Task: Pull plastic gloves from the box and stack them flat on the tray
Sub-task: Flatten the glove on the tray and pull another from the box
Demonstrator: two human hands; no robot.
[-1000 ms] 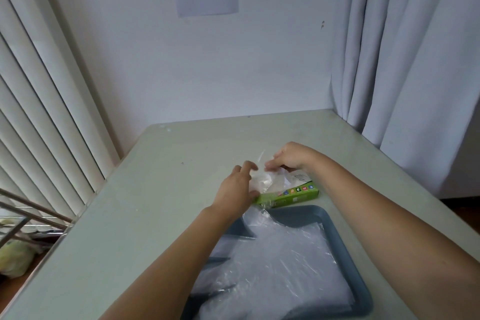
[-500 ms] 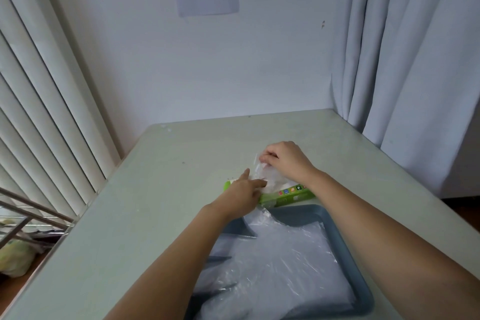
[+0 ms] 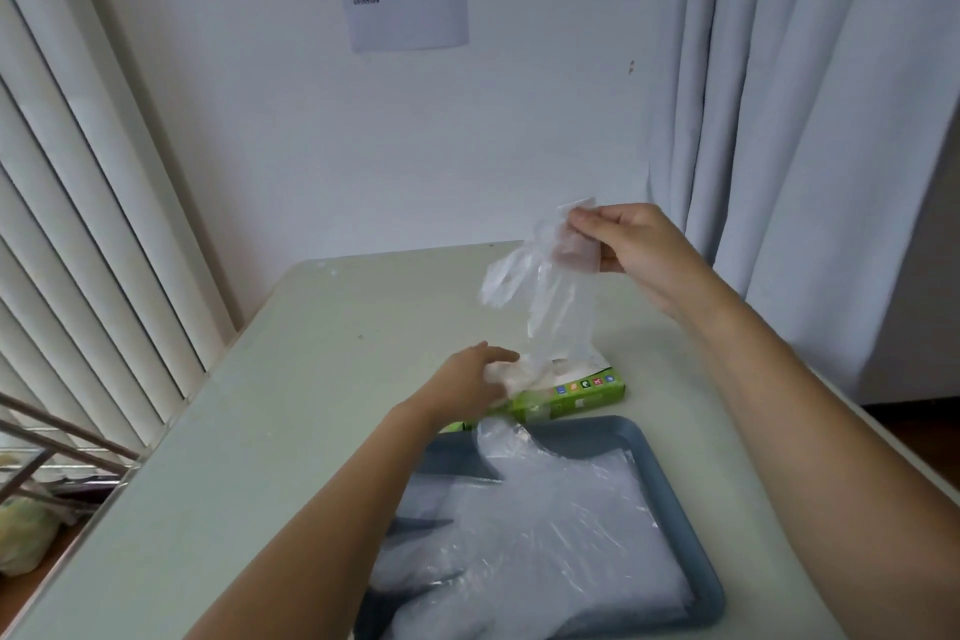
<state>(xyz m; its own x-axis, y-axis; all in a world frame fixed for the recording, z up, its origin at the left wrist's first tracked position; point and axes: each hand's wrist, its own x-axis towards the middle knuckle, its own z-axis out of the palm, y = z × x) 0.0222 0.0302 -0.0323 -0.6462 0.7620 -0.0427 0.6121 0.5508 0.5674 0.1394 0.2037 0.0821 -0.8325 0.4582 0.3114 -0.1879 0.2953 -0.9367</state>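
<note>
A green glove box [image 3: 576, 398] lies on the pale table just beyond a blue-grey tray [image 3: 670, 483]. My right hand [image 3: 623, 250] is raised above the box and pinches the top of a clear plastic glove [image 3: 550, 301], which hangs down to the box's opening. My left hand [image 3: 467, 382] rests flat on the left part of the box, its fingers against crumpled plastic at the opening. A stack of clear gloves [image 3: 545, 535] lies flat in the tray, with glove fingers reaching over its far and left sides.
The table [image 3: 311, 405] stands in a corner, with a white wall behind, vertical blinds [image 3: 78, 224] to the left and curtains [image 3: 779, 120] to the right. A metal rack [image 3: 52, 452] stands beyond the table's left edge.
My right hand has risen up and to the right from the box, drawing a glove out with it. My left hand has stayed pressed on the box.
</note>
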